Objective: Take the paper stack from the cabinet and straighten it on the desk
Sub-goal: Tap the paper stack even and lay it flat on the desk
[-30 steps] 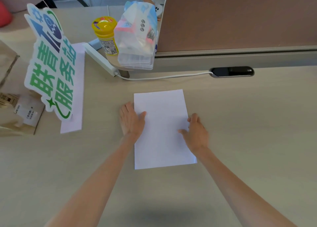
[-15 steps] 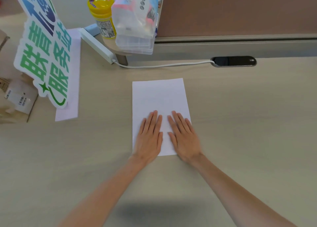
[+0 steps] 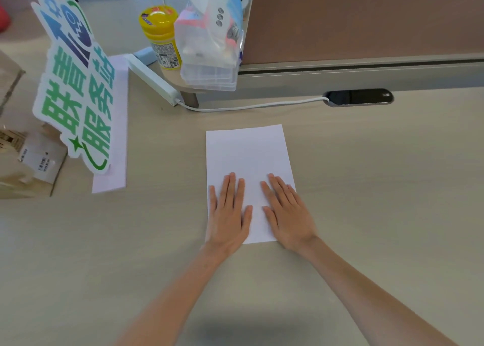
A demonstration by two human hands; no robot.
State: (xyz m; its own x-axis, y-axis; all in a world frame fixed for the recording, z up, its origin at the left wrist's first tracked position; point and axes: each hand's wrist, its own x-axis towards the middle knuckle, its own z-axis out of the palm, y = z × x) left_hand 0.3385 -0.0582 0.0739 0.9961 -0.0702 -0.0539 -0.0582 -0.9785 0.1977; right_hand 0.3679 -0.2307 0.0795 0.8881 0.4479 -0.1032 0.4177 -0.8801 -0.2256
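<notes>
A white paper stack (image 3: 247,153) lies flat on the beige desk (image 3: 379,188), long side running away from me. My left hand (image 3: 229,213) rests palm down on its near left part, fingers flat and slightly spread. My right hand (image 3: 286,210) lies palm down on the near right part, reaching the stack's right edge. Both hands press on the sheets and grip nothing. The stack's near corners are hidden under my hands.
A green and blue cut-out sign (image 3: 74,83) stands at the left on a white base (image 3: 114,125), beside a cardboard box (image 3: 23,159). Behind are a power strip (image 3: 150,78) with cable, a yellow jar (image 3: 159,38), a plastic bag (image 3: 212,42), a brown partition (image 3: 366,18) and a cable port (image 3: 358,97).
My hands left the stack's side edges, came together flat on its near half, then spread a little apart. The stack itself stays in place.
</notes>
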